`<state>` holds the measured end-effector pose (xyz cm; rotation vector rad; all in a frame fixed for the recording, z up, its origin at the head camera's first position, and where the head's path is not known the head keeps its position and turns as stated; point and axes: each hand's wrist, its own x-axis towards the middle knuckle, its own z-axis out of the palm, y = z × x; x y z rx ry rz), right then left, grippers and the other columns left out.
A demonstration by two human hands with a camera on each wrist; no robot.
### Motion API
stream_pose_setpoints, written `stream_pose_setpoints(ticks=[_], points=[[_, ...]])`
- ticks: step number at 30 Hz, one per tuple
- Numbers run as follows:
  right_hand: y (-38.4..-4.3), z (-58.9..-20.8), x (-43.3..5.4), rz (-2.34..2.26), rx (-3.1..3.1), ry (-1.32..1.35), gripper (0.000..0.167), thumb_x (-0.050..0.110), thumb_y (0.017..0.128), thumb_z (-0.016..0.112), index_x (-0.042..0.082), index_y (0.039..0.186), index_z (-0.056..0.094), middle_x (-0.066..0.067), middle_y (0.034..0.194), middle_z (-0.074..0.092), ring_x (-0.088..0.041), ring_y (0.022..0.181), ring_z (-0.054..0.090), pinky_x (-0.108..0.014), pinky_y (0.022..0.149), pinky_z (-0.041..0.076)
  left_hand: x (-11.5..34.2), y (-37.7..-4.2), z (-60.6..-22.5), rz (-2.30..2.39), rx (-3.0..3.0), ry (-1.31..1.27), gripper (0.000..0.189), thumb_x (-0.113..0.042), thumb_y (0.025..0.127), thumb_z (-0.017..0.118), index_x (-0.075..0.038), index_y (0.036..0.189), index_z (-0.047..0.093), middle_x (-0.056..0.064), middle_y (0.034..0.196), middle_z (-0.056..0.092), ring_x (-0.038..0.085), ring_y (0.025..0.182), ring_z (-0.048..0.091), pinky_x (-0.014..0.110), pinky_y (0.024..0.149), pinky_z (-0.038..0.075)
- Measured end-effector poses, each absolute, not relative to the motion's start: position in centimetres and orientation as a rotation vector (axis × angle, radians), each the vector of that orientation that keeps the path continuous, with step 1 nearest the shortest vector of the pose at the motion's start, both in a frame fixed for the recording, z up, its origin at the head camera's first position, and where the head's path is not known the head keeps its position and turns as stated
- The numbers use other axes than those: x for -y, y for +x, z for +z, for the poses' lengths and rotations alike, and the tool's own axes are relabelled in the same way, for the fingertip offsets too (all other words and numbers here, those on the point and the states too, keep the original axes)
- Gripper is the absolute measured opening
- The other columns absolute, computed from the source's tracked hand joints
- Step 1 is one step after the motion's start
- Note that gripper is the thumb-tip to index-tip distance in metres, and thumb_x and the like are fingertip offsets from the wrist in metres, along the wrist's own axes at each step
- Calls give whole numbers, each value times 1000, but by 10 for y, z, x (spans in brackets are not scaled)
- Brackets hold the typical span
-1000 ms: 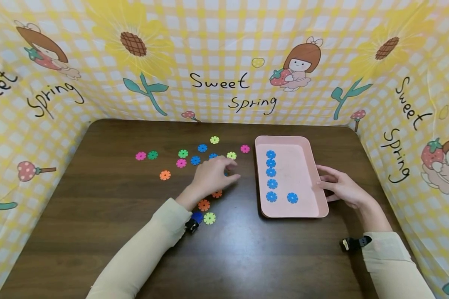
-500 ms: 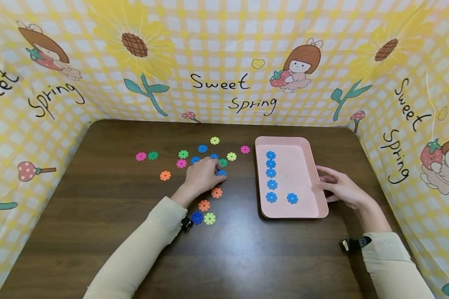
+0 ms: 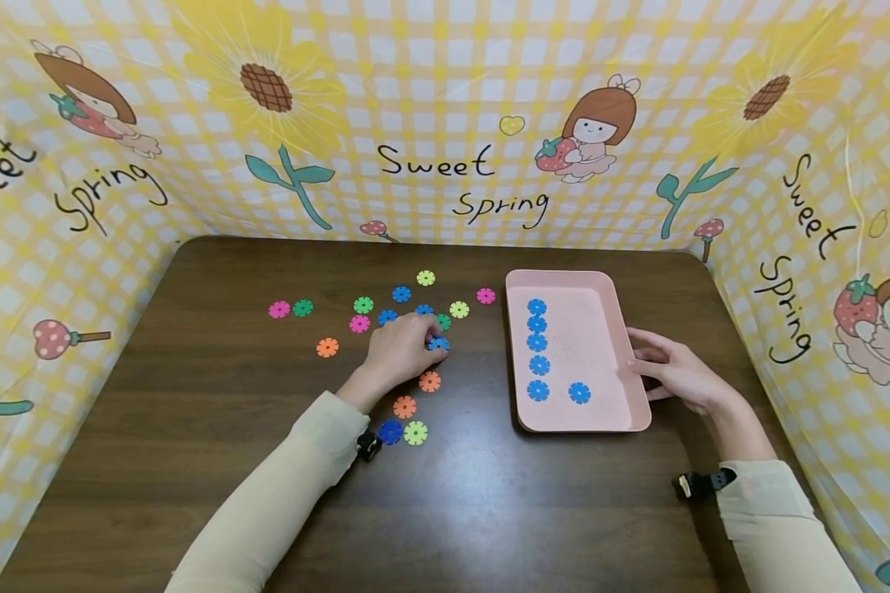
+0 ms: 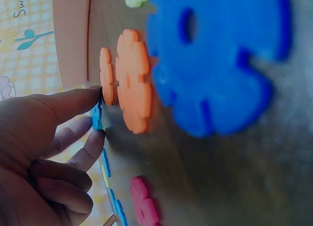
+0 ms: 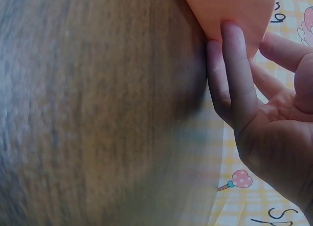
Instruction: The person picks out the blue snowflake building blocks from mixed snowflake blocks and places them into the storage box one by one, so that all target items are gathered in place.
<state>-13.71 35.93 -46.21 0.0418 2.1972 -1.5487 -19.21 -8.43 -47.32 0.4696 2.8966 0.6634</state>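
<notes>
In the head view my left hand (image 3: 400, 350) is over the loose notched plastic discs. Its thumb and fingertips pinch the edges of a blue disc (image 4: 97, 114) lying on the table. An orange disc (image 3: 430, 381) lies just below this hand. At the right, a pink tray (image 3: 589, 329) holds several blue discs, most in a column along its left side, such as one blue disc (image 3: 539, 365), with another blue disc (image 3: 579, 393) to the lower right. My right hand (image 3: 678, 375) touches the tray's right outer wall with fairly straight fingers.
Green, pink, yellow, orange and blue discs lie scattered on the brown table (image 3: 215, 461), including a pink disc (image 3: 485, 296) near the tray's left edge. A yellow checked cloth (image 3: 445, 99) surrounds the back and sides.
My left hand has moved left and down onto a blue disc, and its fingertips have closed around it. My right hand and the tray have stayed in place.
</notes>
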Motion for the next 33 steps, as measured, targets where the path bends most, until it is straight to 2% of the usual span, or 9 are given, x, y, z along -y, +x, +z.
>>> stream_pose_setpoints(ticks=[10, 33], points=[[-137, -462, -359, -1542, -2192, 32, 70, 15, 107, 60, 7, 165, 22, -41, 145, 43, -22, 103, 70, -50, 76, 61, 89, -191, -475, 737, -2874, 563, 24, -33, 89, 84, -23, 110, 77, -6, 91, 65, 15, 75, 59, 36, 57, 48], [-136, -463, -359, -1553, -2210, 39, 70, 15, 106, 61, 5, 164, 24, -41, 143, 44, -19, 99, 70, -50, 75, 61, 83, -189, -468, 1029, -2755, 679, 12, -18, 94, 78, -17, 105, 83, -9, 90, 74, 6, 81, 66, 32, 70, 54]])
